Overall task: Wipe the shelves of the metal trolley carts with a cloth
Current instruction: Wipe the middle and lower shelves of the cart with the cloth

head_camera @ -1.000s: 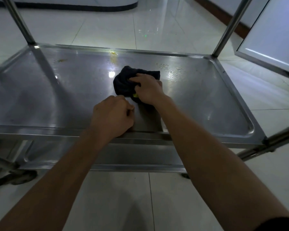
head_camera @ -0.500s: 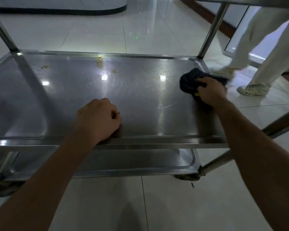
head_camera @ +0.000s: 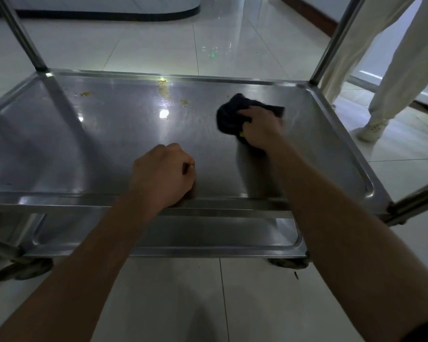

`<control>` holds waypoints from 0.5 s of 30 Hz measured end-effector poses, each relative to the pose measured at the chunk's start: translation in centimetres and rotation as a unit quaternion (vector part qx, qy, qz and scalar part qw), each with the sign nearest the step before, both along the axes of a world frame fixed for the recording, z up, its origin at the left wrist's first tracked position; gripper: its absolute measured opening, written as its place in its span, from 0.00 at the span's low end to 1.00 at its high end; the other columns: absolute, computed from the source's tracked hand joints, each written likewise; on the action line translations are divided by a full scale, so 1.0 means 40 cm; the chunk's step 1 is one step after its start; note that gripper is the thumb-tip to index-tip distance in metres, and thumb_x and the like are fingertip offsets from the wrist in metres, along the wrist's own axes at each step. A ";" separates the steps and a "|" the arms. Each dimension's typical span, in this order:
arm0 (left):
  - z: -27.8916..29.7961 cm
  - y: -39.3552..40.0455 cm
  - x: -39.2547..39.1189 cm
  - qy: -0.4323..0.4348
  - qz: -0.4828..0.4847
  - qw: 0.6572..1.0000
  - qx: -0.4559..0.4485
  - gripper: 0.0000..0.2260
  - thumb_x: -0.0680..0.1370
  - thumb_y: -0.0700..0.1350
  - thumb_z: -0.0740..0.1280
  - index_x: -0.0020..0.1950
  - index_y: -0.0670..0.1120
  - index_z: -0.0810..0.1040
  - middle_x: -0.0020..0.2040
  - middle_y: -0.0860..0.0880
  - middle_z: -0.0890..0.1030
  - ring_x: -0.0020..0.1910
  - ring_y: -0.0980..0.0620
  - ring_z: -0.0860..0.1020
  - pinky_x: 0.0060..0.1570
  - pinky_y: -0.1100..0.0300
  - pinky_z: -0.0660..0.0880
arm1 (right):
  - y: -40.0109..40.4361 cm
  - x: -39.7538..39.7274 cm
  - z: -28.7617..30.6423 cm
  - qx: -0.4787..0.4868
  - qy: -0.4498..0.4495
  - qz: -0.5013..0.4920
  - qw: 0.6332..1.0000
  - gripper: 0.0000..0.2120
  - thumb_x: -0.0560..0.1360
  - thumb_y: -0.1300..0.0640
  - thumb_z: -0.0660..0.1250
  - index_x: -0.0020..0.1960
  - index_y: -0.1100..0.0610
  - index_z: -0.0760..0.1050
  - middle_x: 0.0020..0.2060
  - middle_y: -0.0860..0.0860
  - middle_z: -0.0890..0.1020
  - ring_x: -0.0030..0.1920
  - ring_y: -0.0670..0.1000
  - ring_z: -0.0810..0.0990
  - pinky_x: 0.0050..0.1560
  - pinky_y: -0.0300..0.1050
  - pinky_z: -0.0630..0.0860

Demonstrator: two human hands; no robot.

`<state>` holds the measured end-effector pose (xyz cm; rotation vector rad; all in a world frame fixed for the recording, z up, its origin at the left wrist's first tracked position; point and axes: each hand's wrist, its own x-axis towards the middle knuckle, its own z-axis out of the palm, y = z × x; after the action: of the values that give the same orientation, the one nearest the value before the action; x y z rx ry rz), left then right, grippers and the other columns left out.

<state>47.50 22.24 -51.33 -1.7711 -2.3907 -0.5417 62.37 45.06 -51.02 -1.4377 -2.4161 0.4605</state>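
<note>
Left hand [head_camera: 162, 175]: a closed fist holding nothing, resting on the near rim of the shelf [head_camera: 104, 144], centre of the frame.
Right hand [head_camera: 260, 127]: fingers curled round the dark cloth [head_camera: 235, 114], pressing it on the shelf, right of centre.
Cloth against grip: bunched, most of it sticking out left of and beyond the fingers.
Cloth axis: roughly across the frame, left to right.
Surface: steel tray, yellowish stains [head_camera: 163, 88] near its far edge; lower shelf [head_camera: 208, 239] beneath.
Room: glossy pale tiled floor [head_camera: 158, 45]; another person's white-trousered legs [head_camera: 391, 70] at upper right.
</note>
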 end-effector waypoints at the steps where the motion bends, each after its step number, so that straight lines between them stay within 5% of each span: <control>1: 0.001 -0.001 0.000 -0.001 -0.006 1.000 0.001 0.09 0.80 0.53 0.63 0.50 0.58 0.84 0.49 0.58 0.77 0.45 0.56 0.70 0.41 0.57 0.64 | -0.026 -0.050 -0.002 0.002 0.000 0.022 1.000 0.25 0.75 0.55 0.61 0.70 0.41 0.73 0.73 0.46 0.72 0.73 0.52 0.68 0.72 0.51 0.63; 8: 0.005 -0.010 0.000 -0.001 -0.021 1.000 -0.001 0.11 0.81 0.52 0.62 0.54 0.58 0.84 0.49 0.55 0.77 0.47 0.51 0.76 0.43 0.54 0.74 | -0.119 -0.156 0.005 -0.003 -0.009 0.123 0.992 0.22 0.80 0.57 0.59 0.72 0.42 0.71 0.73 0.46 0.70 0.73 0.52 0.67 0.70 0.52 0.60; 15: 0.001 -0.003 -0.002 0.000 -0.020 1.000 -0.005 0.11 0.80 0.53 0.62 0.54 0.58 0.84 0.51 0.55 0.78 0.43 0.56 0.69 0.40 0.55 0.66 | -0.098 0.046 0.010 0.016 0.004 0.036 0.999 0.21 0.80 0.55 0.60 0.71 0.44 0.73 0.69 0.50 0.76 0.67 0.55 0.74 0.67 0.50 0.68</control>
<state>47.42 22.12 -51.28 -1.8264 -2.3670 -0.5368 64.19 41.14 -50.64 -1.3368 -2.4653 0.4414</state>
